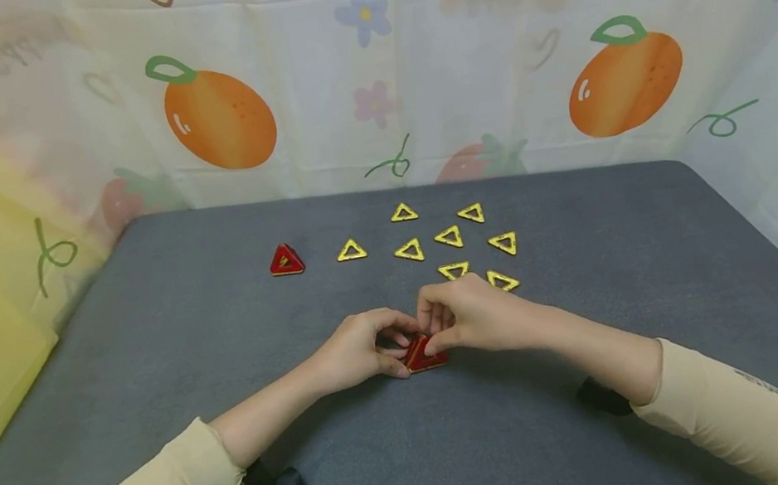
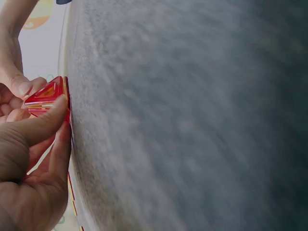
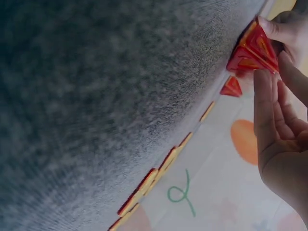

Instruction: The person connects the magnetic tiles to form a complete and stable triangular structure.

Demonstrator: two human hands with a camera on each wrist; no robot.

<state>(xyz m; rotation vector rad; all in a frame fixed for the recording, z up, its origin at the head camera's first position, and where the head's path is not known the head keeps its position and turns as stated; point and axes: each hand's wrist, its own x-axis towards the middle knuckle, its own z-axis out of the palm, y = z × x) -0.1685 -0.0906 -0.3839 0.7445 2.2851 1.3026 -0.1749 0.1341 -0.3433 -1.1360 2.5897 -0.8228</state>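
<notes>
Between my two hands, on the grey table, sits a small pyramid (image 1: 423, 357) made of red triangular tiles with gold edges. My left hand (image 1: 355, 354) holds its left side; in the left wrist view the thumb (image 2: 50, 118) lies along a lower edge of the pyramid (image 2: 48, 92). From the right, my right hand (image 1: 479, 314) has thumb and fingertips on the top and right side. The right wrist view shows the raised red faces (image 3: 255, 50) with the right fingertips (image 3: 262, 79) at one corner. The fingers hide parts of the left and far sides.
A second red pyramid (image 1: 285, 260) stands farther back on the left. Several flat gold triangular tiles with open centres, such as one tile (image 1: 351, 254) and another (image 1: 504, 243), lie scattered beyond my hands. A printed curtain (image 1: 302, 63) hangs behind the table (image 1: 182, 324).
</notes>
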